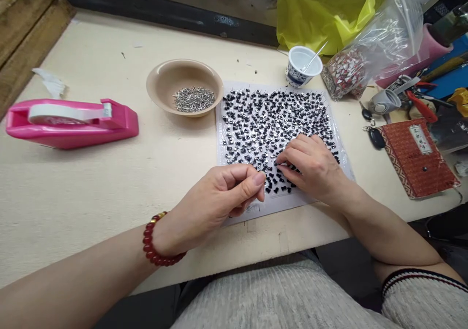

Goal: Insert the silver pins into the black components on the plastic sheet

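A white sheet [268, 203] under clear plastic carries many small black pieces [252, 124]. Thin metal pins stick up from many of them, most plainly along the far edge. Over the sheet's near left part, my left hand [234, 190] is closed, thumb pressed on the curled forefinger; whatever it holds is hidden. My right hand [312, 168] reaches low over the right half, thumb and fingertips pinched at a small black piece [277, 163]. A beige bowl [161, 87] beyond my left hand contains a heap of short metal pins [193, 100].
A pink tape dispenser [73, 129] stands at left. Behind the sheet are a small white-and-blue cup [298, 73] with a thin stick, a clear bag of red and white bits [345, 73] and a yellow bag [321, 17]. A red pouch [417, 158] and tools lie at right.
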A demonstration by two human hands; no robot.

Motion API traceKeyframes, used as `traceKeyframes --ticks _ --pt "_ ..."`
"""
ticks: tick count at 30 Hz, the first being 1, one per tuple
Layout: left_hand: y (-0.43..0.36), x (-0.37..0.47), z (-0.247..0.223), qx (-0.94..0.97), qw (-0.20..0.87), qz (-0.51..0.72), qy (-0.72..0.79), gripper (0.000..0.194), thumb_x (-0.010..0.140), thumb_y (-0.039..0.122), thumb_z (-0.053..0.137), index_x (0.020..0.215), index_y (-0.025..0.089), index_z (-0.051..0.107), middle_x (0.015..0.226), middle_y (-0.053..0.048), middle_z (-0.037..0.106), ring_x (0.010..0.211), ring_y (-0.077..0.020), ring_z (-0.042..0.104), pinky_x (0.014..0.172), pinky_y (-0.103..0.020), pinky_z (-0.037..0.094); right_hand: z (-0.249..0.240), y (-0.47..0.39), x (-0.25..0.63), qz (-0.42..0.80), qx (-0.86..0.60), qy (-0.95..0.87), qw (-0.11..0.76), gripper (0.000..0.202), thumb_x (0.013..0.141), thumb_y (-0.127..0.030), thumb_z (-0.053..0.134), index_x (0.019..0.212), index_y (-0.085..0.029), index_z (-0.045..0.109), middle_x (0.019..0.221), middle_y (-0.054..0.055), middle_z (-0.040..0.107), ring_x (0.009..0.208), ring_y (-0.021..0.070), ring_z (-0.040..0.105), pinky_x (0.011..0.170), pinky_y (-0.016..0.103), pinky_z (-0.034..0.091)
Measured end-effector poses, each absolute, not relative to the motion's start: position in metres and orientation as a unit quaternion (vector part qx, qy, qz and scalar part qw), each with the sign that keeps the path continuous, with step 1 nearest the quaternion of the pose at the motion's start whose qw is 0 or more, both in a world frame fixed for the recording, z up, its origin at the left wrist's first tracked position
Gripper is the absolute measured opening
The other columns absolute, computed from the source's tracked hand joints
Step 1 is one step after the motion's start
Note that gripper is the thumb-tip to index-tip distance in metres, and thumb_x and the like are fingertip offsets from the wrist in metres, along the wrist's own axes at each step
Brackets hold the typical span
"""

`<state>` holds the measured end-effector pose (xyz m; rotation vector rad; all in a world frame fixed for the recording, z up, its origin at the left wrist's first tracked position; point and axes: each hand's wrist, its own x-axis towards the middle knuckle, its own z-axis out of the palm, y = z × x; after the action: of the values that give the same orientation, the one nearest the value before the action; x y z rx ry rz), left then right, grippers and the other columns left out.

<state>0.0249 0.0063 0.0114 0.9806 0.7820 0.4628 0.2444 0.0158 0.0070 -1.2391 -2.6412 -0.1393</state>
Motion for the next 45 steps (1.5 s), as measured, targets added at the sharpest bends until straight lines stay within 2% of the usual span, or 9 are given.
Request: traceKeyframes --ticks 10,17,25,30,45 --pt "0.0056 0.0235 0.0129 0.449 0.787 0.216 0.364 0.037 0.09 0.045 0.055 0.07 0.014 0.056 0.056 0.006 0.041 0.05 -0.0053 0.031 0.045 -0.019 0.026 0.0071 0.0162 0.2407 -0.068 -0.427 -0.896 0.1 0.02 0.09 -0.02 0.052 0.074 -0.017 0.062 0.072 0.002 0.061 0.073 0.0155 0.047 0.068 0.031 0.027" --pt "0.0068 0.0252 0.0161 0.436 0.79 0.219 0.371 0.035 0.089 0.043 0.057 0.069 0.014 0.056 0.055 0.006 0.04 0.05 -0.0054 0.031 0.045 -0.019 0.026 0.0068 0.017 0.2384 -0.055 -0.443 -0.889 0.105 0.019 0.092 -0.02 0.049 0.08 -0.017 0.063 0.076 0.003 0.062 0.077 0.0162 0.048 0.07 0.032 0.029" --pt "0.0062 0.0234 0.0159 0.437 0.79 0.223 0.366 0.035 0.089 0.043 0.057 0.069 0.014 0.056 0.055 0.006 0.041 0.05 -0.0056 0.031 0.045 -0.019 0.027 0.0116 0.0171 0.24 -0.054 -0.434 -0.892 0.113 0.015 0.089 -0.018 0.053 0.076 -0.016 0.061 0.073 0.002 0.06 0.074 0.0156 0.048 0.069 0.031 0.029" --pt "0.0068 0.025 0.0156 0.44 0.789 0.222 0.366 0.035 0.089 0.043 0.058 0.07 0.014 0.057 0.056 0.006 0.041 0.05 -0.0056 0.031 0.046 -0.019 0.027 0.0119 0.0168 0.2438 -0.059 -0.41 -0.906 0.089 0.013 0.089 -0.017 0.055 0.078 -0.016 0.062 0.074 0.002 0.059 0.073 0.0156 0.046 0.068 0.031 0.027" --pt "0.0062 0.0239 0.0156 0.435 0.789 0.232 0.368 0.035 0.09 0.042 0.056 0.069 0.014 0.057 0.055 0.006 0.04 0.05 -0.0055 0.029 0.045 -0.019 0.025 0.0125 0.0187 0.2424 -0.049 -0.418 -0.903 0.087 0.021 0.092 -0.019 0.05 0.075 -0.017 0.063 0.072 0.003 0.06 0.073 0.0158 0.047 0.067 0.031 0.029"
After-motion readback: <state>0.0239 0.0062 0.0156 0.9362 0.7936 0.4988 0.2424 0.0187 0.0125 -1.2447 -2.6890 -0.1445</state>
